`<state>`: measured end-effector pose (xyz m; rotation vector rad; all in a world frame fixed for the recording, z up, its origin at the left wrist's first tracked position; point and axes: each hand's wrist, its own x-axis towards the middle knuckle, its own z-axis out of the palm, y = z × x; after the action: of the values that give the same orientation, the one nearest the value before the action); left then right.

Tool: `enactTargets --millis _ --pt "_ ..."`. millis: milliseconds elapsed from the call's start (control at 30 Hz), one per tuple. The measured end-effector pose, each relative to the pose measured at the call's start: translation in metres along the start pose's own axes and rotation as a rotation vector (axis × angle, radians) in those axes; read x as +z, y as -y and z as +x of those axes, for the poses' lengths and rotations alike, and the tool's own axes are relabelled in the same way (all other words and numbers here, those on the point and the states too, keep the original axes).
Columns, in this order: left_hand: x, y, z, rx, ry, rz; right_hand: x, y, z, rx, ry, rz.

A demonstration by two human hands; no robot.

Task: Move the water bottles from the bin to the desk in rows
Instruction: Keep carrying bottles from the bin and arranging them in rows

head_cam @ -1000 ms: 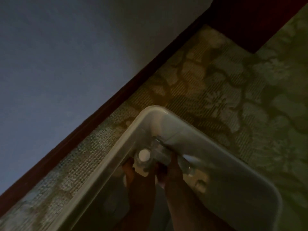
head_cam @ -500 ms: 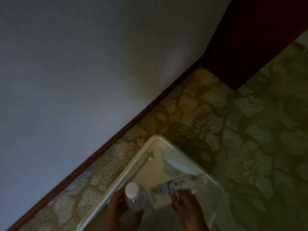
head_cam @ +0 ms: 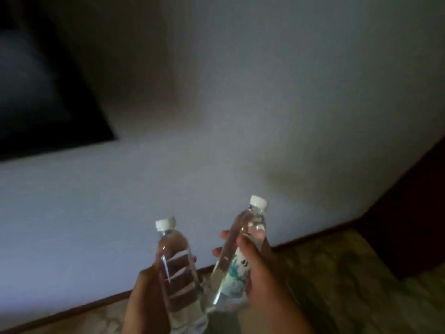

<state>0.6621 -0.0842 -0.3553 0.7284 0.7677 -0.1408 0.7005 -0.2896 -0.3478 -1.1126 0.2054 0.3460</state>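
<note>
Left hand (head_cam: 149, 292) and right hand (head_cam: 262, 268) each clasp a water bottle (head_cam: 177, 268) before the wall (head_cam: 265, 116); fingers (head_cam: 243, 244) wrapped tight, best carried upright.

On the bottle in my right hand (head_cam: 258, 268) there is a label (head_cam: 237, 273) with a blue-green drawing and some small dark marks near its upper edge. They look like written characters, but the picture is blurred and I cannot read them. The bottle in my left hand (head_cam: 150, 292) shows no text I can read. The white caps (head_cam: 258, 202) carry no print that I can see.
</note>
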Motion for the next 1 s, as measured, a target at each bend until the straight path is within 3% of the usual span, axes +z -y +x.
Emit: enactTargets --millis 33,67,100,233,500,667,767,867,1000 --pt "0.022 0.007 -0.035 0.064 0.034 0.063 0.017 0.016 -0.006 -0.031 0.059 -0.051" --pt "0.028 -0.017 -0.063 0.145 0.208 0.05 0.032 0.031 -0.015 -0.047 0.086 -0.107" --pt "0.022 -0.033 -0.089 0.241 0.255 0.08 0.053 0.048 -0.025 -0.05 0.142 -0.132" --pt "-0.033 -0.099 -0.169 0.428 0.311 0.182 0.151 0.076 -0.067 -0.069 0.468 -0.299" --pt "-0.168 -0.216 -0.348 0.853 0.096 0.273 0.374 0.046 -0.166 -0.097 0.868 -0.367" --pt "-0.272 -0.286 -0.443 0.947 -0.018 0.286 0.508 -0.014 -0.236 -0.097 1.014 -0.329" --pt "-0.339 -0.321 -0.493 0.941 0.061 0.154 0.583 -0.055 -0.277 -0.04 1.059 -0.276" --pt "-0.406 -0.347 -0.531 1.006 0.029 0.113 0.642 -0.091 -0.312 0.022 1.135 -0.242" --pt "-0.482 -0.37 -0.57 1.013 -0.251 0.257 0.701 -0.137 -0.35 0.058 1.285 -0.252"
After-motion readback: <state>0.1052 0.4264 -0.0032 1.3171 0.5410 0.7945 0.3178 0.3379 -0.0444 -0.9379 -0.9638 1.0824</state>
